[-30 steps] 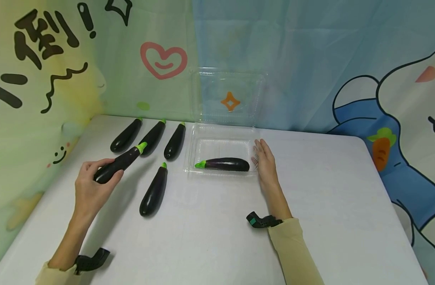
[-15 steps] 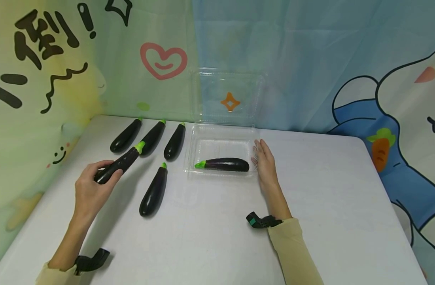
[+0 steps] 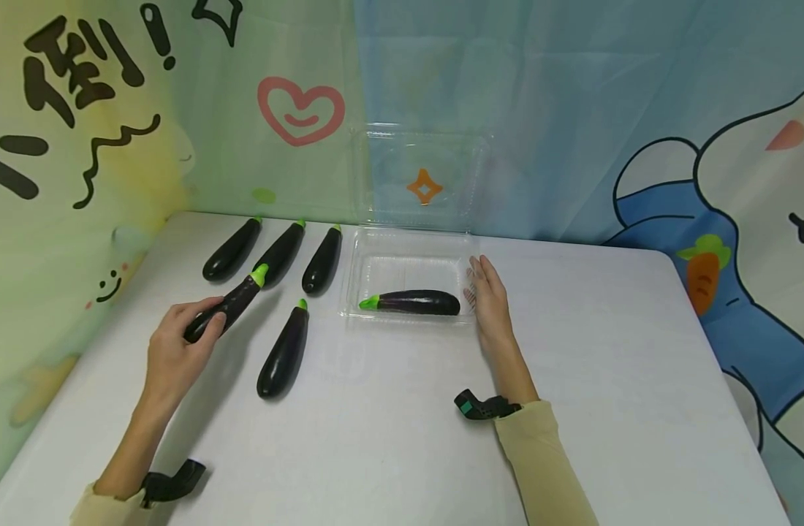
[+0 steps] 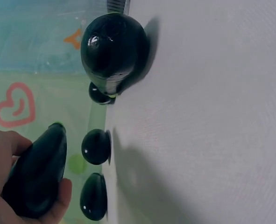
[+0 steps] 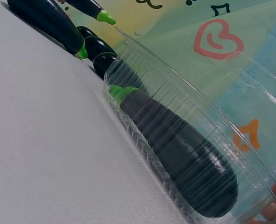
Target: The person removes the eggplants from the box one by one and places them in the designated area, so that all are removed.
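My left hand grips an eggplant by its rounded end, its green cap pointing away to the right. The left wrist view shows this eggplant between thumb and fingers, above the table. My right hand rests with extended fingers against the right side of a clear plastic clamshell box, whose lid stands raised at the back. Inside the box, along its front wall, lies another eggplant, green cap to the left. In the right wrist view this eggplant shows through the clear wall.
A loose eggplant lies on the white table between my left hand and the box. Behind are three more: a left eggplant, a middle eggplant and a right eggplant. A printed curtain hangs behind the table.
My left hand has shifted slightly to the right along with the held eggplant. The right hand and the box stay where they were.
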The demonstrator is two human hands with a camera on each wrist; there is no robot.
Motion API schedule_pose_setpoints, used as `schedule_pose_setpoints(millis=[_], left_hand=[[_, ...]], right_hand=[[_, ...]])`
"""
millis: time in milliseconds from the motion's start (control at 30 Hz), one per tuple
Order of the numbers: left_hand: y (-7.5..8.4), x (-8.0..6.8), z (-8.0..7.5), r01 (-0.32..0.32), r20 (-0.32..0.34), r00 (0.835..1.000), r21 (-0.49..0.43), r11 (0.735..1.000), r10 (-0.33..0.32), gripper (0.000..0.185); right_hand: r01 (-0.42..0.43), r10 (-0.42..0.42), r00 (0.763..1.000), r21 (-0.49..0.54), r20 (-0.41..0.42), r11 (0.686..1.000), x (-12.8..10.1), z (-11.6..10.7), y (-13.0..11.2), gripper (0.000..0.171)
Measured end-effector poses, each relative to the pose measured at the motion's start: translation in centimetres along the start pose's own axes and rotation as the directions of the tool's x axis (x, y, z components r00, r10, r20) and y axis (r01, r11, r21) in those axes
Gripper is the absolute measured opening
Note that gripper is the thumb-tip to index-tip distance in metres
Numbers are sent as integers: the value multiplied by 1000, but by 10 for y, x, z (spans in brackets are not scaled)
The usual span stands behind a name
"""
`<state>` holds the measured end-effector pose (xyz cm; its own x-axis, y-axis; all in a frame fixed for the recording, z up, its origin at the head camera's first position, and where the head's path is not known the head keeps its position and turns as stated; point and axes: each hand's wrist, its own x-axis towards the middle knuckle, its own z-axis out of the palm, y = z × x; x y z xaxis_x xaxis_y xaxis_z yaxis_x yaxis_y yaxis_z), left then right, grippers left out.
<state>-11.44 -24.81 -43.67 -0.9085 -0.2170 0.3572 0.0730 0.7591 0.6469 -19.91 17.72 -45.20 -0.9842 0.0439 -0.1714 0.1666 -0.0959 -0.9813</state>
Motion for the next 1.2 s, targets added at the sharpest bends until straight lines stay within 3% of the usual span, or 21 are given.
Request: schedule_pose_setpoints(millis=[233, 433, 600, 767, 900, 1200], left_hand=[[-2, -1, -2, -25, 95, 995, -49, 998, 29, 32], [-3, -1, -4, -3, 110, 994, -71, 997, 10, 34], [-7, -4, -1, 7, 139, 990, -26, 1000, -3, 44], [-8, -6, 3, -26, 168, 986, -4, 1000, 26, 52], [-7, -6, 3, -44, 150, 988, -6, 999, 45, 50], [-10, -10, -1, 31, 164, 986, 2, 1000, -31, 46]], right_hand=[[8, -8, 1000, -29, -20, 1000, 9, -3, 13, 57], [22, -23, 1000, -29, -18, 999, 10, -3, 15, 57], [19, -20, 1000, -20, -15, 1000, 10, -4, 15, 57], [22, -22, 1000, -11, -13, 1000, 10, -4, 16, 57], [10, -10, 1000, -2, -9, 1000, 9, -4, 14, 57], [-3, 3, 1000, -8, -9, 1000, -5, 3, -7, 58]])
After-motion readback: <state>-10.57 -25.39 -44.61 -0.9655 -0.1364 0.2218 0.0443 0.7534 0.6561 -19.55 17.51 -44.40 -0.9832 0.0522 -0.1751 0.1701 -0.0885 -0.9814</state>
